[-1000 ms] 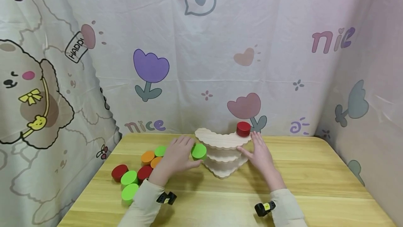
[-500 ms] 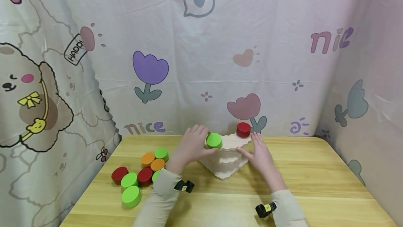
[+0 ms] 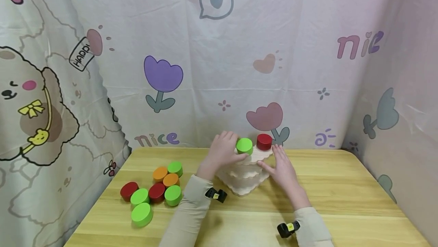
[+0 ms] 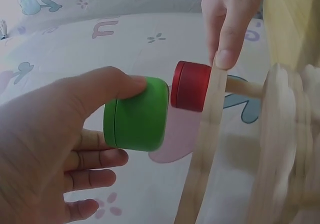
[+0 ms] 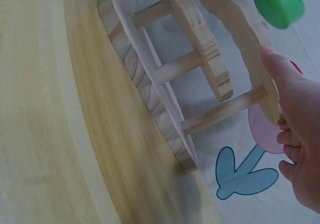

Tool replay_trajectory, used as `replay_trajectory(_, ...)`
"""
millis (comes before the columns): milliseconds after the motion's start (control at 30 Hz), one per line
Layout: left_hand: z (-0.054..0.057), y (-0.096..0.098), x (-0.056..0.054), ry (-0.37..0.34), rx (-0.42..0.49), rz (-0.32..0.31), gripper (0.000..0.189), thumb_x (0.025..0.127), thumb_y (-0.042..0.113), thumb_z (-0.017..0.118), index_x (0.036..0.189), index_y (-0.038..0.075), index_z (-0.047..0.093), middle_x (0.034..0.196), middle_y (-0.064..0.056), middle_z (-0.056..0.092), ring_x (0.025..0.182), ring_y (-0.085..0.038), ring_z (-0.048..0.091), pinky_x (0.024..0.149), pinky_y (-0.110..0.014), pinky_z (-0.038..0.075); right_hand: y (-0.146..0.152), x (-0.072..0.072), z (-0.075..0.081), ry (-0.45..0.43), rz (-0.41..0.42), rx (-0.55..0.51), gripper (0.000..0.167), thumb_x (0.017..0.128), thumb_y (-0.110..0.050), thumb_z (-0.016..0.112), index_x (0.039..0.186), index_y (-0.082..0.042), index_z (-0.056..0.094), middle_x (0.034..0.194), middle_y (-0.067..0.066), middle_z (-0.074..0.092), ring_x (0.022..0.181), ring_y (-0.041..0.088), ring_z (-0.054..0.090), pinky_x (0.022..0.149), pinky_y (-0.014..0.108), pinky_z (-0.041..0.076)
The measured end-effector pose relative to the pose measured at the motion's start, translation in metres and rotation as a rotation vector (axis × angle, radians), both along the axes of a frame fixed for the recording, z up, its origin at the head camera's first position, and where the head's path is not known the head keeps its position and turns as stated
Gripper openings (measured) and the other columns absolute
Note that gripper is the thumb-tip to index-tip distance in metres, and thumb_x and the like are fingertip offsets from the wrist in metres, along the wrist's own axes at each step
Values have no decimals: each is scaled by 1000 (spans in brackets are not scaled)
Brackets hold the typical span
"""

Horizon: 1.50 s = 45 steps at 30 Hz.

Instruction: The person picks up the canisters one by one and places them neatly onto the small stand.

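Note:
My left hand (image 3: 222, 150) pinches a green round block (image 3: 244, 146) between thumb and fingers. In the left wrist view a gap shows between this green block (image 4: 137, 115) and the top board (image 4: 202, 159) of a tiered wooden stand (image 3: 241, 186) with scalloped edges. A red round block (image 3: 264, 142) sits on the right end of that top board. My right hand (image 3: 283, 167) grips the right end of the board, its thumb on the front edge in the right wrist view. Wooden pegs (image 5: 225, 109) join the tiers.
Several loose round blocks lie on the left of the wooden table (image 3: 342, 201): green (image 3: 142, 214), red (image 3: 129, 191) and orange (image 3: 160, 174). A patterned curtain (image 3: 219, 68) hangs behind the table and along both sides.
My left hand has carried the green block right and up, from beside the stand to above its top board, near the red block. My right hand has stayed on the stand.

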<state>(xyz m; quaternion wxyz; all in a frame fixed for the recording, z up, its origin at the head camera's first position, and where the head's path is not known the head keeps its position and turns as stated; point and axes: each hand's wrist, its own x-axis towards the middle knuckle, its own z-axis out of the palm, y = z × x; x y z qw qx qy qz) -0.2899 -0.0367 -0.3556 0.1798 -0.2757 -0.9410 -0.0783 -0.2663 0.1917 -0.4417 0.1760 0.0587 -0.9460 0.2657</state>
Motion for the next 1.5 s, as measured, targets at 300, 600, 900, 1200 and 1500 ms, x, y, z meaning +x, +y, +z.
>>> replay_trajectory(300,-4,17,-8,-16,-66,35,60,83,62,63,117,13,58,115,-1,62,106,-20,53,87,-36,46,0,0,0,0,1,0,98,84,-59,65,148,6,31,155,26,30,147,43,20,118,54,20)
replay_trajectory(600,-13,27,-14,-51,-73,74,63,83,62,63,124,14,57,121,-1,60,111,-20,52,92,-39,45,0,0,0,3,-1,9,97,84,-59,65,148,7,30,154,27,31,148,43,19,118,54,20)
replay_trajectory(900,-17,32,-19,-53,-69,83,62,85,62,60,124,14,56,119,-1,60,110,-19,51,90,-38,45,1,-1,-1,5,-2,18,98,84,-60,64,147,8,31,154,28,31,147,44,19,118,56,20)
replay_trajectory(1200,-21,35,-19,-77,-54,92,67,87,63,58,135,16,52,126,-1,59,114,-20,51,93,-39,45,2,0,-1,-13,1,13,99,84,-61,63,148,7,30,155,27,29,148,43,18,119,55,19)
replay_trajectory(1500,-20,25,-8,-23,-37,83,72,87,63,58,142,19,47,132,-2,59,119,-21,53,94,-40,47,1,-1,0,-8,-2,16,98,85,-59,64,148,7,29,155,27,29,148,43,17,119,54,19)
